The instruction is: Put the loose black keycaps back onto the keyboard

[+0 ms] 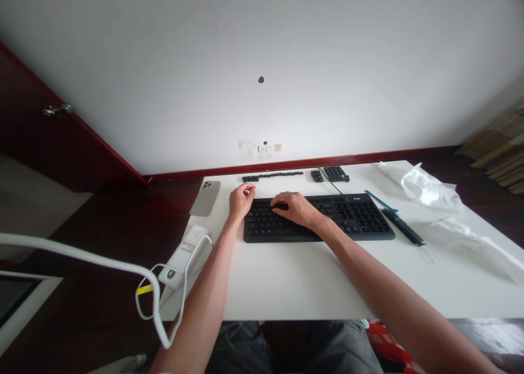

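Note:
A black full-size keyboard (286,233) lies on the white table, and its number pad side shows bare sockets where keycaps are off. My right hand (295,207) rests over the left-middle keys, fingers bent and apart from the thumb, fingertips at the upper rows. At the keyboard's top left corner is my left hand (241,200), its thumb and fingers curled together in a pinch; whatever is between them is too small to make out. Behind the keyboard runs a line of loose black keycaps (280,174), with further keycap groups (334,173) to the right.
A phone (206,198) lies at the table's left, above a white power strip (186,254) with a looping white cable (123,266). Right of the keyboard are a blue stick-like tool (381,201), a black brush-like tool (403,227) and crumpled white plastic wrapping (429,187).

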